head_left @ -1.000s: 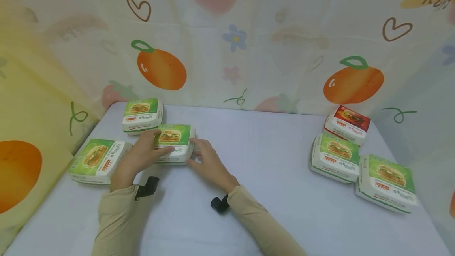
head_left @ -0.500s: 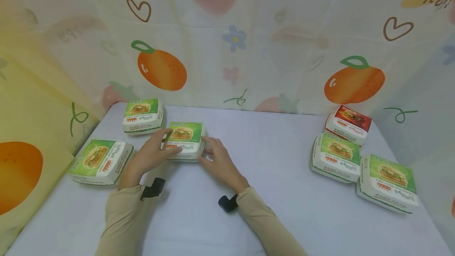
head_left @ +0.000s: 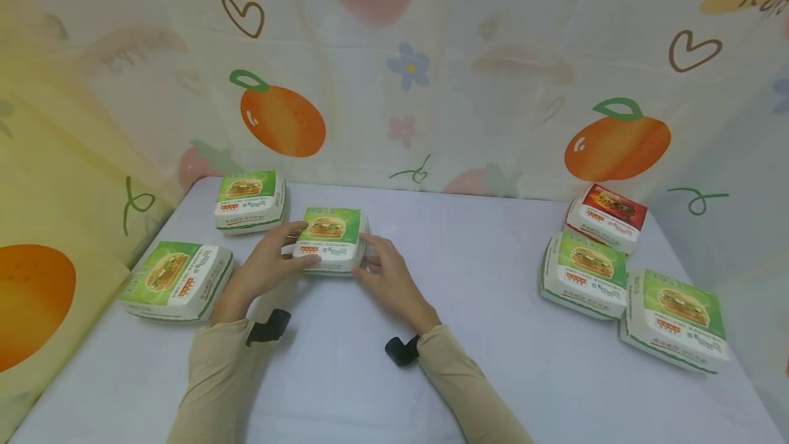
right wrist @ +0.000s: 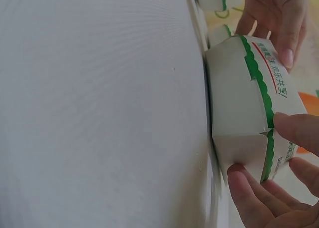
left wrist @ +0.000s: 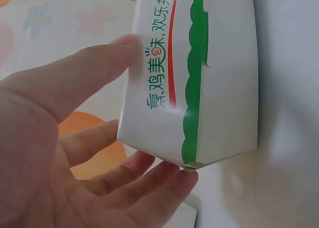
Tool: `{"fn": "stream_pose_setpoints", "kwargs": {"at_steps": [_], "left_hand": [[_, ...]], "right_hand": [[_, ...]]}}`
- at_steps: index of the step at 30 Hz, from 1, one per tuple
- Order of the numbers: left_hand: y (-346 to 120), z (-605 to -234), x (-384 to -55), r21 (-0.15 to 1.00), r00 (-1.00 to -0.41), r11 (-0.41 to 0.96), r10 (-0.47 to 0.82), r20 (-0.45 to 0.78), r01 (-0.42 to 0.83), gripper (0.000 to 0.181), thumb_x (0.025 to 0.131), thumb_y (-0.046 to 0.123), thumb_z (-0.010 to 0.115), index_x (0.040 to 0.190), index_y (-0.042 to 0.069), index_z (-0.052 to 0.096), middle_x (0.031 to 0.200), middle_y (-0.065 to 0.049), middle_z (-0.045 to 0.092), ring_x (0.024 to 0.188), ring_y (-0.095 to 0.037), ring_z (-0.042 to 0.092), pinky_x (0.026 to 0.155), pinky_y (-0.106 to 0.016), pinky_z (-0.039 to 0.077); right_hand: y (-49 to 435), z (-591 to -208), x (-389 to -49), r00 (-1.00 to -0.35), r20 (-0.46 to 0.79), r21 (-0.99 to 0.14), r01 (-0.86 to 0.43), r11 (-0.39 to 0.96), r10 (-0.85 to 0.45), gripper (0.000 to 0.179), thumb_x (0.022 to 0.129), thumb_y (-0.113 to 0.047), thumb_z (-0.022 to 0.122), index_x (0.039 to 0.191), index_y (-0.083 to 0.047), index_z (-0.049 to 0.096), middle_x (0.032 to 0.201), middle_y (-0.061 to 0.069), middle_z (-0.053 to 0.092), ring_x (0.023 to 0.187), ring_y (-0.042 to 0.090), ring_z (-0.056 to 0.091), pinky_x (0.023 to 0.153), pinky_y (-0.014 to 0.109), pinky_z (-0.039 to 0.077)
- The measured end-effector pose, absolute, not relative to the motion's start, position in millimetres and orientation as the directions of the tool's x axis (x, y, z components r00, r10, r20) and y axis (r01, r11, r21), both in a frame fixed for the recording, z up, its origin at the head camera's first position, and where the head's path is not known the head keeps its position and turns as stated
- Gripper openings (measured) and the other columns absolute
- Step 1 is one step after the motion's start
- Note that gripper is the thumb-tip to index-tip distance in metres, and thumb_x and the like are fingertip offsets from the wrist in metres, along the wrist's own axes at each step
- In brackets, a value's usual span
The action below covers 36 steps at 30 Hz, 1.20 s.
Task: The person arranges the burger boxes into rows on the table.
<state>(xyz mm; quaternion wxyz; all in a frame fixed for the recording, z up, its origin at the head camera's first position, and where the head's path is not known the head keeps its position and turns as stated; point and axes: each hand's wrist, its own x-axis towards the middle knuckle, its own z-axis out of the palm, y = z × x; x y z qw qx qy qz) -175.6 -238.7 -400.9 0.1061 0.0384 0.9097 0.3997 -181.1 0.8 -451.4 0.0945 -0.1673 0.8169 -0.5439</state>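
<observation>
Gripping one green-and-white box (head_left: 328, 230) between them, the left hand (head_left: 266, 264) clasps its left end, thumb at the front and fingers at the side, while the right hand (head_left: 394, 278) grasps its right end with thumb and fingers. That box is left of centre over the white table (head_left: 468, 279), printed top up (I cannot tell whether its base touches the cloth). Six boxes show in all: five have green tops, one has red. Two green ones lie to the left, a far-left box (head_left: 248, 205) at the back and a near-left box (head_left: 172, 281) turned sideways, apart from each other. Three cluster at the right: a red box (head_left: 607, 216) at the back, a middle green box (head_left: 585, 273) just in front, and a front green box (head_left: 674, 317) beside that.
</observation>
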Motion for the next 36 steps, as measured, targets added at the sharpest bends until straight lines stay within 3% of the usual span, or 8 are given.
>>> {"fn": "stream_pose_setpoints", "kwargs": {"at_steps": [9,14,21,28,36], "left_hand": [[-236,-404,-176,0.739,-0.978,0.674,0.151,-0.141,-0.002,0.071,0.093,0.032,0.07,0.147,0.002,0.035,0.15,-0.023,0.04,0.134,-0.046,0.044,0.106,-0.058,0.044],[-233,-409,-179,0.715,-0.982,0.699,0.137,-0.13,0.003,0.068,0.095,0.032,0.066,0.15,0.006,0.036,0.146,-0.026,0.043,0.127,-0.045,0.049,0.101,-0.057,0.048],[-228,-417,-182,0.712,-0.99,0.702,0.113,-0.081,0.022,0.064,0.096,0.029,0.065,0.149,0.005,0.037,0.139,-0.027,0.048,0.12,-0.044,0.054,0.096,-0.054,0.05],[-225,-418,-183,0.723,-0.992,0.688,0.124,-0.027,0.066,0.058,0.098,0.023,0.062,0.146,0.001,0.038,0.144,-0.029,0.046,0.122,-0.047,0.055,0.099,-0.057,0.049],[-222,-421,-185,0.71,-0.993,0.7,0.116,-0.013,0.073,0.06,0.098,0.02,0.062,0.15,0.003,0.036,0.143,-0.029,0.046,0.122,-0.047,0.055,0.098,-0.057,0.05]], "right_hand": [[5,-451,-182,-0.94,0.037,-0.923,-0.162,0.348,-0.339,0.06,0.093,-0.011,0.068,0.148,-0.013,0.042,0.148,0.015,0.043,0.118,0.029,0.063,0.095,0.031,0.056],[6,-451,-184,-0.948,0.059,-0.92,-0.174,0.351,-0.314,0.056,0.093,-0.008,0.067,0.145,-0.011,0.045,0.143,0.016,0.046,0.113,0.029,0.065,0.093,0.03,0.057],[8,-452,-187,-0.949,0.067,-0.926,-0.174,0.335,-0.307,0.056,0.092,-0.002,0.063,0.145,-0.009,0.045,0.147,0.016,0.045,0.118,0.03,0.064,0.096,0.027,0.055],[11,-454,-191,-0.953,0.064,-0.945,-0.154,0.287,-0.297,0.058,0.091,-0.003,0.063,0.146,-0.009,0.045,0.151,0.016,0.041,0.123,0.032,0.061,0.099,0.03,0.054],[12,-453,-193,-0.958,0.035,-0.96,-0.111,0.255,-0.284,0.059,0.093,-0.007,0.064,0.148,-0.008,0.043,0.148,0.02,0.038,0.131,0.033,0.055,0.106,0.03,0.049]]}}
